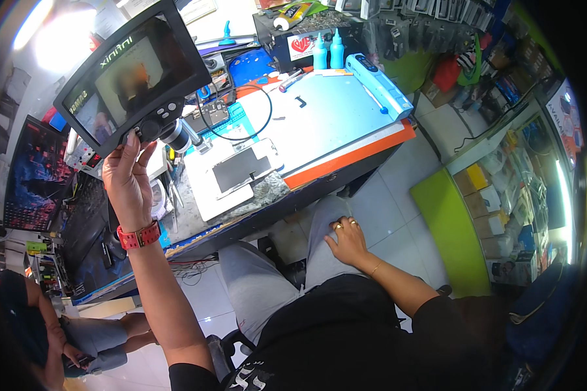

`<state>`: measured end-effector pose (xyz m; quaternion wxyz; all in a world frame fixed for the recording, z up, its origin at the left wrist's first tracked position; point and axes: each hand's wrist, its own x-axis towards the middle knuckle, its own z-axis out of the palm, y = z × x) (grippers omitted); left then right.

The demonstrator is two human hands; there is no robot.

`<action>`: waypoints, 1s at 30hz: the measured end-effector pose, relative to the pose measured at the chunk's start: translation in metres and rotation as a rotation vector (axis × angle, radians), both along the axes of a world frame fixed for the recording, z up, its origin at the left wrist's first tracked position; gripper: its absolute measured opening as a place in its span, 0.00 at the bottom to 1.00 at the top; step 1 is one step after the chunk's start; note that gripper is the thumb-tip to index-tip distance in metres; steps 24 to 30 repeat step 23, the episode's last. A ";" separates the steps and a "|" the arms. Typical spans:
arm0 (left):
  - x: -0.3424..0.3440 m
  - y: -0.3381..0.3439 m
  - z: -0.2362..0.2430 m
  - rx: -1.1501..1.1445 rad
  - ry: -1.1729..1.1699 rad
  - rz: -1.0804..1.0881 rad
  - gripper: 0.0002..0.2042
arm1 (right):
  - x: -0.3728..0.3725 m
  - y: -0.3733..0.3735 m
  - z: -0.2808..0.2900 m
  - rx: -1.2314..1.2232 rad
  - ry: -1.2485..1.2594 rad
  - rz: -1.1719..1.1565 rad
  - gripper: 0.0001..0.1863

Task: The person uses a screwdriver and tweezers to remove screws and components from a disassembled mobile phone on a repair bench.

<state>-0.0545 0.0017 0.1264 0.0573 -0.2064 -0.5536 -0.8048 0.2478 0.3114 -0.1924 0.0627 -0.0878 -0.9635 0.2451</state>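
Observation:
My left hand, with a red watch strap at the wrist, is raised to a digital microscope. Its fingers are closed on the lower edge of the screen frame, beside the round buttons. The lit screen shows a blurred picture with reflections on it. Below the lens, a pale phone housing with a dark rectangular panel lies at the bench's front. My right hand, wearing rings, rests on my thigh with its fingers laid out, holding nothing.
On the blue work mat lie a small black part and a blue tool block. Blue bottles stand behind. A black cable loops beside the microscope. A glass display case is at right; another person stands at lower left.

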 end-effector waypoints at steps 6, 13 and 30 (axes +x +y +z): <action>-0.001 -0.003 -0.002 0.015 -0.005 -0.023 0.03 | -0.002 -0.001 -0.006 -0.004 0.014 -0.016 0.22; -0.001 0.000 -0.005 0.014 -0.002 -0.028 0.06 | -0.003 -0.003 -0.003 0.004 -0.008 -0.012 0.22; -0.006 -0.007 -0.008 -0.014 0.012 -0.055 0.08 | -0.004 -0.002 -0.007 -0.024 -0.012 -0.009 0.22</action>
